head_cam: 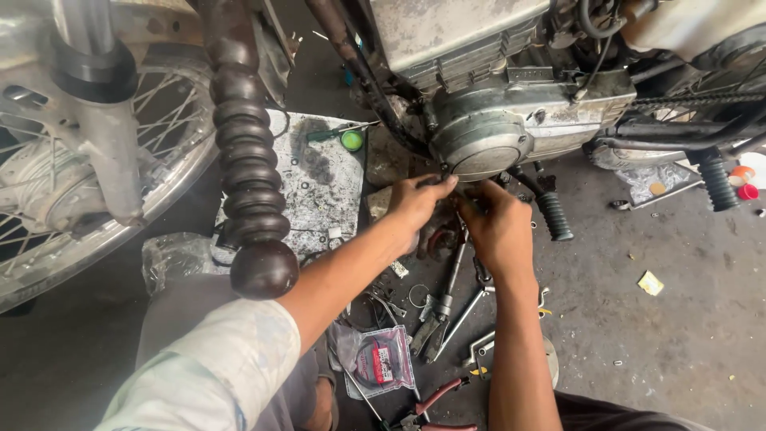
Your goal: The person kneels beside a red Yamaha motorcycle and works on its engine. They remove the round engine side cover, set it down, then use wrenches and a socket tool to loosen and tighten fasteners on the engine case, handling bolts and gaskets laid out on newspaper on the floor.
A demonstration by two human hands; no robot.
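My left hand (416, 201) and right hand (496, 227) are both reaching in under the round engine side cover (483, 144) at the upper middle of the frame, fingers curled narrow and pinching at something small right below the cover's lower edge; what exactly they are gripping I cannot tell, since the fingertips are hiding it. The left fingertips are touching the bottom rim of the cover, and the right hand is working just beside them, close to the ribbed black footpeg (553, 215). Judging from how things lie, I am taking this to be the middle of the job rather than its end: the cover is sitting on the engine, yet tools are lying spread over the concrete floor (686, 319) below my wrists, with pliers (435, 319) and a wrench (467, 307) in the lower middle, red-handled cutters (435, 403) at the bottom edge, and a small clear bag with a ring-shaped part (379, 361) apparently unopened to their left. A green-handled screwdriver (333, 134) is resting on a stained sheet of cardboard (315, 191) left of centre, scattered with small bits that may be fasteners. So fitting and tidying seem to be remaining. The spoked front wheel (96, 183) is filling the upper left, and the drive chain (702, 100) is running off at upper right.
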